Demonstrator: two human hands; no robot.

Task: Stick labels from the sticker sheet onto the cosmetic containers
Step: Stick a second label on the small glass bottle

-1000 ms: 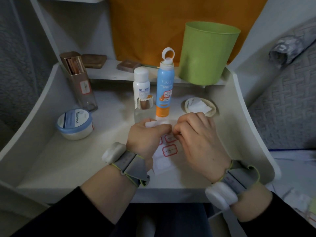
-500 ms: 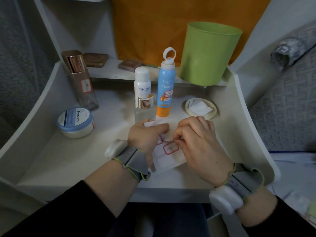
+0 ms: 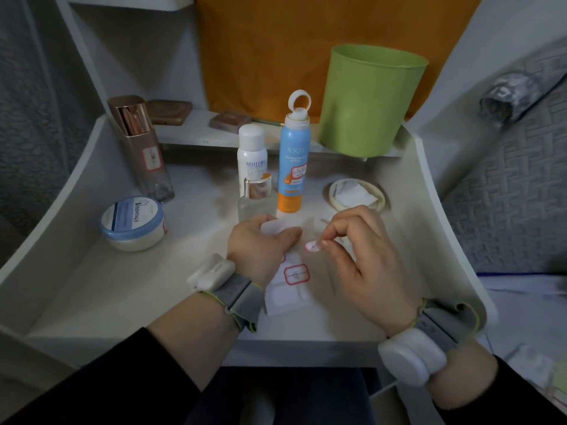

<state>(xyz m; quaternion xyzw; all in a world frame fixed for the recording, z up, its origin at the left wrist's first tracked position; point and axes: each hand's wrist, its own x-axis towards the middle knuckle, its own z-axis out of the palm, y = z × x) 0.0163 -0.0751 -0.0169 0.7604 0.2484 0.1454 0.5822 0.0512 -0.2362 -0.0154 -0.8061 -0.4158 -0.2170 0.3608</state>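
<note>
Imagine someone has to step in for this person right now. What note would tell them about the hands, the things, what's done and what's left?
Left hand: lies flat, pressing the sticker sheet onto the white shelf.
Right hand: pinches a peeled label just above the sheet.
Done: the blue spray bottle and the rose-gold-capped bottle each carry a label.
Left: the white bottle and the small glass bottle in front of it show none. The cream jar may have one on its side, but it is hard to tell. At least one red-framed label is on the sheet.
</note>
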